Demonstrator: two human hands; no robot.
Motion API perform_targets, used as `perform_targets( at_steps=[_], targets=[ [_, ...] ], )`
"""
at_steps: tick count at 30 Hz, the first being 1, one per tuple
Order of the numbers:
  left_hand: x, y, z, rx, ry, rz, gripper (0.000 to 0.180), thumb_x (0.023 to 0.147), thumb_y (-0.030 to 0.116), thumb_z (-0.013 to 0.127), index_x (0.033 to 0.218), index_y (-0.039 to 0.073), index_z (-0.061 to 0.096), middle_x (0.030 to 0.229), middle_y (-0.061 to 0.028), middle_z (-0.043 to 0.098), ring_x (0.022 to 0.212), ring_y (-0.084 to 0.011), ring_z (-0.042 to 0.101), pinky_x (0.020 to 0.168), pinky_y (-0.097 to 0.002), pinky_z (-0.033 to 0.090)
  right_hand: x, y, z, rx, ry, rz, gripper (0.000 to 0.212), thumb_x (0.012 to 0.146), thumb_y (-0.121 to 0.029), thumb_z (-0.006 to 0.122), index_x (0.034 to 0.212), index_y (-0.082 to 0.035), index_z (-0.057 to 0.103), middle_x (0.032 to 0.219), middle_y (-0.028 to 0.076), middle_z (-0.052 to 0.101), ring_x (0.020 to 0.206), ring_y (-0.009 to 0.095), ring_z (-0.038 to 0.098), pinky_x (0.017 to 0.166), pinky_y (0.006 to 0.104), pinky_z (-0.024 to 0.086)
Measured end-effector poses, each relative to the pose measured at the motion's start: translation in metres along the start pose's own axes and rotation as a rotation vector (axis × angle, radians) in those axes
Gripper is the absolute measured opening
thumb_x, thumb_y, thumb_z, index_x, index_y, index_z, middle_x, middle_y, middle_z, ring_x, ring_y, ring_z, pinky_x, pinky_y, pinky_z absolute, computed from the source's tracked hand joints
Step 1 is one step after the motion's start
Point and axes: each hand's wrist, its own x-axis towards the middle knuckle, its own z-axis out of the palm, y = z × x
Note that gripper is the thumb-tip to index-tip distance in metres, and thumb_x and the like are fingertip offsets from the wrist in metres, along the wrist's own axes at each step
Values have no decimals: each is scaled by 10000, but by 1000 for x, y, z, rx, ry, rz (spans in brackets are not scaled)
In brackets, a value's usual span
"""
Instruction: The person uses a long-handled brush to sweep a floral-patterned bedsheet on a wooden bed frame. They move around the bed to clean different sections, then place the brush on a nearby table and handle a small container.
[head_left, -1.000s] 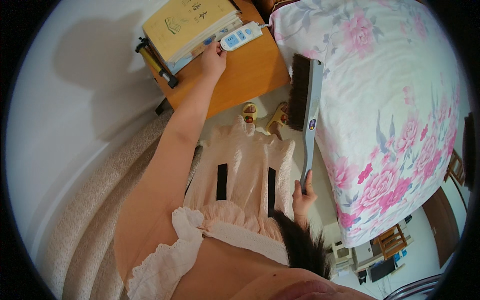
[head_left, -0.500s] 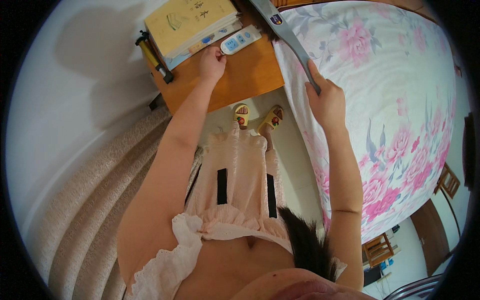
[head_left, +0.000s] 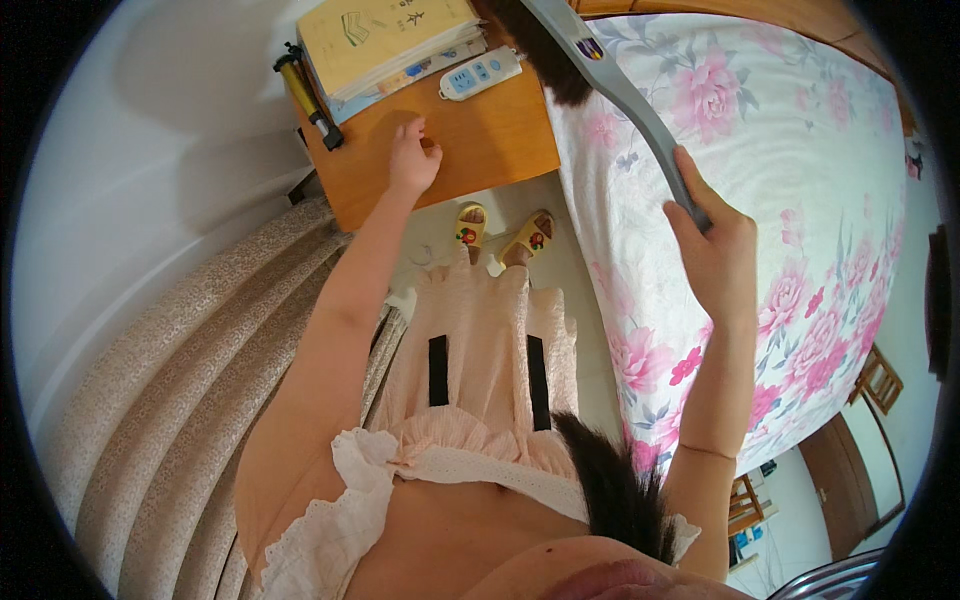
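Bedspread [head_left: 800, 130], brush [head_left: 612, 82] in right hand [head_left: 722, 255], top cropped

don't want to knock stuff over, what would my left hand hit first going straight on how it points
Probably the stack of books, at its near edge, with the white controller just right of that line; the left hand is at an unclear height, so might pass over.

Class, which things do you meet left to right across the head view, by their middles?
Slim black-and-yellow cylindrical device, left hand, white oblong remote with blue panels, grey-handled dark-bristled brush, right hand.
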Motion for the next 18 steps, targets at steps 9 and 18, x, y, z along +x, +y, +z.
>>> perform_targets(
  at_steps=[9,18],
  targets=[
    [-1,-2,4,-1,-5,35,473,746,130,611,1180,23,457,1105,-151,496,1033,-289,493,875,-372,423,-20,33,26,-189,-35,-29,467,755,-112,573,1217,-173,536,618,200,522,531,237,543,548,331,445],
    [-7,-6,5,17,-13,97,462,753,100,617,1182,21,464,1147,-154,501,1060,-269,509,883,-350,430,-128,99,40,282,65,349,474,781,-8,580,1245,-43,487,903,-51,562,668,45,435,587,183,378]
  ],
)
